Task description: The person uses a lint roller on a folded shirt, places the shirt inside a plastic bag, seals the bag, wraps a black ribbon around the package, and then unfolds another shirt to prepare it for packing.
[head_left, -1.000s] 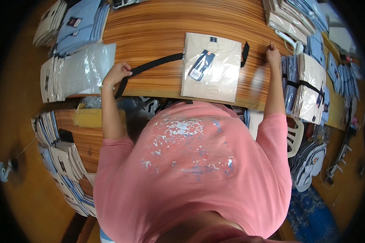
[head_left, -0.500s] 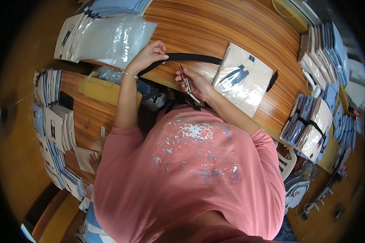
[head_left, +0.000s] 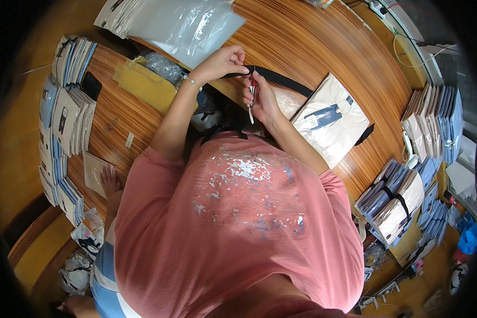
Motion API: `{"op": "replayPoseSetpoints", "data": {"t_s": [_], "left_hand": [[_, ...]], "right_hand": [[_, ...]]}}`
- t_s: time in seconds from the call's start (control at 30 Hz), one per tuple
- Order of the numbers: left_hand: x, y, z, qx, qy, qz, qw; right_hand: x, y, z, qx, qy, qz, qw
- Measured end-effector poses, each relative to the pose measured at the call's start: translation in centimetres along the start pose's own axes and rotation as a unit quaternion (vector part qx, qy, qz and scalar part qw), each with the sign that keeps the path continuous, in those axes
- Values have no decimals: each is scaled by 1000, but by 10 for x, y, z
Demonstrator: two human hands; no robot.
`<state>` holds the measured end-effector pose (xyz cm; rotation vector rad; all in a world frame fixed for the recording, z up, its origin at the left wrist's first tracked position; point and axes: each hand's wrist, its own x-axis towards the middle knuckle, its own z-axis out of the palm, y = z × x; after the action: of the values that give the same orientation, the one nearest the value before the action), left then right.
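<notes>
The left hand [head_left: 225,63] pinches a black strap [head_left: 283,80]; the right hand [head_left: 263,99], between four and five o'clock from it, grips a small pointed tool [head_left: 252,91] near the strap. Towards four o'clock, the strap meets a bagged beige shirt [head_left: 338,139] on the desk [head_left: 312,37]. The shirt's navy tag [head_left: 326,117] bears pale lettering too small to read, with a white label [head_left: 311,123] at its eight o'clock end.

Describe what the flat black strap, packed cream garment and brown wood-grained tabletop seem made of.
Strap: probably matt fabric or elastic; it curves without shine. Garment: smooth cloth, fibre unclear, under shiny clear plastic showing glare. Tabletop: smooth, slightly glossy wood or laminate, from its striped grain.
</notes>
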<state>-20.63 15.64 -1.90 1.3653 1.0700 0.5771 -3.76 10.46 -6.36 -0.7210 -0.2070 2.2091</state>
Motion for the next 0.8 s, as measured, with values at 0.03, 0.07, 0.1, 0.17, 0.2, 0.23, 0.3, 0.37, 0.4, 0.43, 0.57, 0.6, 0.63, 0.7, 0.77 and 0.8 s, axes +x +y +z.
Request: {"op": "replayPoseSetpoints", "data": {"t_s": [0.03,0.07,0.1,0.17,0.2,0.23,0.3,0.37,0.4,0.43,0.57,0.6,0.63,0.7,0.77,0.8], "left_hand": [[1,-3,-1,9,2,3,1000],[1,-2,1,17,5,5,1000],[-1,0,2,14,10,3,1000],[-4,4,4,10,19,-2,1000],[-5,4,5,25,17,-2,1000],[-5,3,6,40,15,-3,999],[-7,3,6,58,17,-3,998],[-10,4,5,62,23,-2,998],[-12,7,4,50,22,-10,998],[-15,10,3,39,21,-17,999],[-21,8,-6,38,13,-48,998],[-21,8,-7,69,21,-37,997],[-22,8,-8,101,28,-25,994],[-15,9,-7,213,63,-10,975],[-14,12,7,530,171,8,830],[-8,18,19,516,168,12,840]], "right_hand": [[0,-1,-1,1,3,0,1000],[-1,-2,0,2,5,1,1000],[-1,-3,1,3,7,2,1000],[-2,-3,2,8,4,10,1000],[-1,-2,0,13,-2,16,1000],[0,-2,-1,17,-7,22,1000],[2,-2,-4,7,-24,30,999],[3,-2,-7,-2,-36,33,999],[3,0,-8,-6,-40,33,999],[4,2,-9,-9,-43,32,999],[0,2,-2,23,-24,23,999],[-1,0,-3,20,-21,26,999],[-1,-1,-3,18,-18,26,999],[-7,-14,-5,24,-22,38,999],[-28,-29,-9,-6,-28,0,1000],[-39,-42,-18,-35,-15,-46,998]]}}
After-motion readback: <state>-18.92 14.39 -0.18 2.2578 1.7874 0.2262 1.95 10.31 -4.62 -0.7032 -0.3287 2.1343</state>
